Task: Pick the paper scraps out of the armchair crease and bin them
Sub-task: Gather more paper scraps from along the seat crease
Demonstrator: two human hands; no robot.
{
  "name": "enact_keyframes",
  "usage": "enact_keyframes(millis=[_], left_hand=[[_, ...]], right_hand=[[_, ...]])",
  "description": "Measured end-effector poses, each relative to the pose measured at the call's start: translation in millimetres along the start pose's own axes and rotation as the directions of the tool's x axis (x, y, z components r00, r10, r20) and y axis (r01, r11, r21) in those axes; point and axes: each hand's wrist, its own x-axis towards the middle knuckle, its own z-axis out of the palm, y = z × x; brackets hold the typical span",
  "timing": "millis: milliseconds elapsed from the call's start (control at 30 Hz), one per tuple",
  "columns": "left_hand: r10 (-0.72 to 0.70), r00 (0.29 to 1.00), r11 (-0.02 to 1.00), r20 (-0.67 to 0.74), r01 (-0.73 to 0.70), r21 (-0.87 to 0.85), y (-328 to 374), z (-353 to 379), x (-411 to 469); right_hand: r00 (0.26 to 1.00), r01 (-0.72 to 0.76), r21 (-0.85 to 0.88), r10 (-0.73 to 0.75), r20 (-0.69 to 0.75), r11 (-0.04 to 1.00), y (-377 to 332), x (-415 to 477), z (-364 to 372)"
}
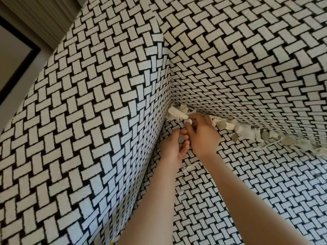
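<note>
White and cream paper scraps [246,129] lie wedged along the crease [304,139] where the seat [256,188] of the armchair [88,129] meets its backrest [247,68]. A thicker corner bunch [176,112] of them is packed where the crease runs into the side arm [115,85]. Loose discs [222,124], round and grey, sit among the scraps at several spots along the line, and pale frayed threads [261,147] trail from the heap onto the seat. The right hand [201,135] reaches into the corner just beside the bunch, its fingers curled and its thumb and fingertip pinching a small round piece [188,121]; whether that piece is paper or a disc cannot be told. The left hand [172,147] hangs close beneath it, nearly touching, its fingers cupped around a few stacked discs [180,140] held against the thumb. Both forearms are bare and come up from the lower edge of the view. A few stray bits [188,167] lie on the seat near the left wrist. All of the upholstery carries a black and white basket-weave pattern. Beyond the chair arm, at the upper left, a dark frame [23,68] and a pale ribbed panel [40,16] show.
</note>
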Motion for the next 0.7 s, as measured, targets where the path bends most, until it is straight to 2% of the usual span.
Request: enact_keyframes(millis=[167, 333, 500, 600, 700], left_hand=[[-0.023, 1.0, 0.998, 0.014, 0.024, -0.055, 0, -3, 0], [-0.026, 0.999, 0.996, 0.021, 0.028, -0.088, 1, -4, 1], [-0.016, 1.0, 0.995, 0.026, 0.019, -0.097, 0, -5, 2], [-0.004, 0.999, 0.998, 0.032, 0.007, -0.065, -1, -6, 3], [0.022, 0.998, 0.999, 0.062, -0.02, -0.032, -2, -7, 5]], right_hand=[[0.99, -0.082, -0.092, 0.092, 0.107, 0.992, -12, 15, 2], [0.991, -0.108, -0.06, 0.112, 0.078, 0.992, -16, 16, 0], [0.99, -0.144, 0.088, 0.144, 0.005, 0.986, -17, 14, 6], [0.991, -0.117, 0.172, 0.127, -0.052, 0.978, -15, 8, 6], [0.984, -0.157, 0.365, 0.176, -0.019, 0.918, -12, 3, -1]])
